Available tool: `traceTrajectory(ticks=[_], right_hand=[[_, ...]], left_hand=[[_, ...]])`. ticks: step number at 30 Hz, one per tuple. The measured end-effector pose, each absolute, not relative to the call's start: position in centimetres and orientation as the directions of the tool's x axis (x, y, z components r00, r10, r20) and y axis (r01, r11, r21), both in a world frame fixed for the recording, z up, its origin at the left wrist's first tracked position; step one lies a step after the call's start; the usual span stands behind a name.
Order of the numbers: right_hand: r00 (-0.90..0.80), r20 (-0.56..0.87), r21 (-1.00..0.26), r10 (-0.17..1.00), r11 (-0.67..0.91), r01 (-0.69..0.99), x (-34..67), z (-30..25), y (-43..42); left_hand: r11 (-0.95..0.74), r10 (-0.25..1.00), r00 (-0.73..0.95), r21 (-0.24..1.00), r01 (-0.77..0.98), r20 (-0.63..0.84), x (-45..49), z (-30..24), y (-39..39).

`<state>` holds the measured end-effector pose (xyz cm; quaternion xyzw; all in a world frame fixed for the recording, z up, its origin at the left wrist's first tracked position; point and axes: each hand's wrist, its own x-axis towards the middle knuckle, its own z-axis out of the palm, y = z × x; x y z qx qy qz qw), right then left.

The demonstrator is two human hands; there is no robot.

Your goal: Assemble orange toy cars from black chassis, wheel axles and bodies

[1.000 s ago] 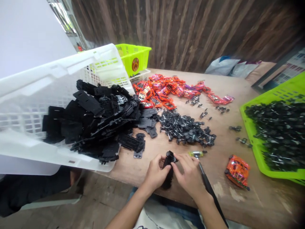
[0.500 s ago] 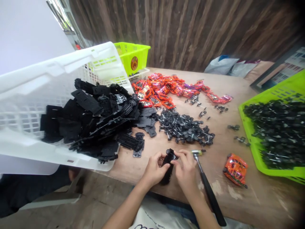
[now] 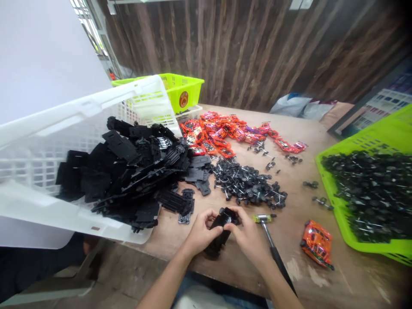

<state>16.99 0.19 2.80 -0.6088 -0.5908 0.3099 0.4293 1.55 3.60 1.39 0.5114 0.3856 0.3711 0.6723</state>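
Both my hands hold one black plastic toy-car chassis point(image 3: 219, 235) just above the near edge of the wooden table point(image 3: 322, 274). My left hand point(image 3: 198, 234) grips its left side with curled fingers. My right hand point(image 3: 247, 236) pinches its far end, where a wheel axle sits. A small hammer point(image 3: 272, 249) with a black handle lies on the table right beside my right hand. A finished orange toy car point(image 3: 317, 242) rests further right.
A tipped white crate point(image 3: 64, 128) spills black chassis parts point(image 3: 138, 171) at the left. A heap of black wheel axles point(image 3: 249, 184) lies ahead, orange car bodies point(image 3: 225, 131) beyond. A green basket point(image 3: 337, 214) of wheels stands right; another green basket point(image 3: 180, 88) at the back.
The camera has tilted up a little. My hands have turned the chassis flatter and lower toward the table; the hammer and orange car have not moved.
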Motion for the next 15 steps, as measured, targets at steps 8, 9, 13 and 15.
traceTrajectory(ticks=[8,9,13,15], right_hand=[[0.148,0.245,-0.845,0.958,0.136,0.517,15.3,-0.1,0.3],[0.138,0.255,-0.835,0.957,0.146,0.530,15.1,-0.1,0.1],[0.057,0.266,-0.787,0.962,0.183,0.589,17.3,1.4,1.2],[0.099,0.289,-0.755,0.952,0.163,0.635,20.6,2.8,3.7]], left_hand=[[0.167,0.906,0.412,0.976,-0.141,-0.096,1.2,-0.1,4.5],[0.157,0.909,0.407,0.978,-0.138,-0.088,1.1,-0.3,4.5],[0.184,0.915,0.389,0.970,-0.159,-0.110,0.9,-0.8,4.3],[0.231,0.917,0.373,0.951,-0.203,-0.143,0.8,-0.7,4.5]])
